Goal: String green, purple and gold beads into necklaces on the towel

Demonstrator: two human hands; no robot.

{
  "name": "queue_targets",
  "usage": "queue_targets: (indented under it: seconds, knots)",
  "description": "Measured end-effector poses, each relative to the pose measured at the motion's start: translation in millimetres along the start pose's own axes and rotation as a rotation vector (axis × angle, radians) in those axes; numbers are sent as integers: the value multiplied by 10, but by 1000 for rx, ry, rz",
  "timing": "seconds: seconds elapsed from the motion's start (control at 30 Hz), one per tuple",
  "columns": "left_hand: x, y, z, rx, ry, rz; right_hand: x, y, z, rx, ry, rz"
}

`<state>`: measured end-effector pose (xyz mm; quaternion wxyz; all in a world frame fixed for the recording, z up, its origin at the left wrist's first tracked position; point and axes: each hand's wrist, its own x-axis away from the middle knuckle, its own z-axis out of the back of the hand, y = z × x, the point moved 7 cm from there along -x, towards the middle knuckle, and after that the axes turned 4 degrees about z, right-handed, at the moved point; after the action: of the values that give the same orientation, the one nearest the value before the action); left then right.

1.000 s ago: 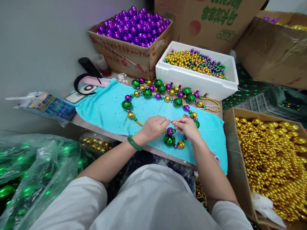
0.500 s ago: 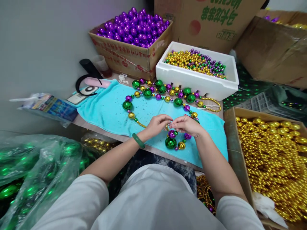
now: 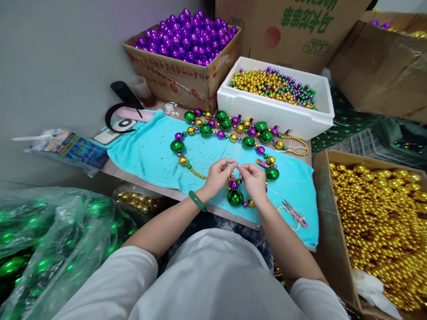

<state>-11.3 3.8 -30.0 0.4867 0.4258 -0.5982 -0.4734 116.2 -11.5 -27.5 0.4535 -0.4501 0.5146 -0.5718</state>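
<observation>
The long strand of shiny green, purple and gold plastic balls already loops across the turquoise towel. Left hand and right hand pinch its thin white thread between fingertips at the near end; closing it looks like what remains.

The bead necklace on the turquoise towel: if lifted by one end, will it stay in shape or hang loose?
The bead necklace would probably sag limply: it lies in a loose curve. Its shiny round beads look likely to roll and slip, though the towel may slow them.
</observation>
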Motion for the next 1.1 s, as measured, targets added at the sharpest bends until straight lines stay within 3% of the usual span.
queue_targets:
  seconds: [0.13, 0.2, 0.3, 0.37, 0.47, 0.63, 0.7, 0.83, 1.1]
  knots:
    - [-8, -30, -18, 75, -2, 151, 52, -70, 48, 263, 49, 201]
    - [-33, -52, -31, 84, -52, 226, 75, -163, 58, 416, 20, 386]
    - [-81, -111, -27, 40, -153, 365, 118, -259, -22, 668, -170, 656]
    - [-113, -125, 7, -27, -204, 421, 118, -255, -62, 767, -308, 707]
    - [-164, -34, 74, -151, -252, 337, 32, -229, -13, 664, -369, 536]
    - [-113, 312, 107, -346, -306, -206, -67, 27, 47, 31, -379, -170]
    - [-39, 355, 82, -477, -321, -386, -53, 74, 21, -168, -372, -333]
    - [43, 311, 32, -621, -281, -577, -22, 99, -41, -360, -377, -472]
    - [67, 310, 21, -655, -99, -658, -3, 157, -68, -359, -335, -470]
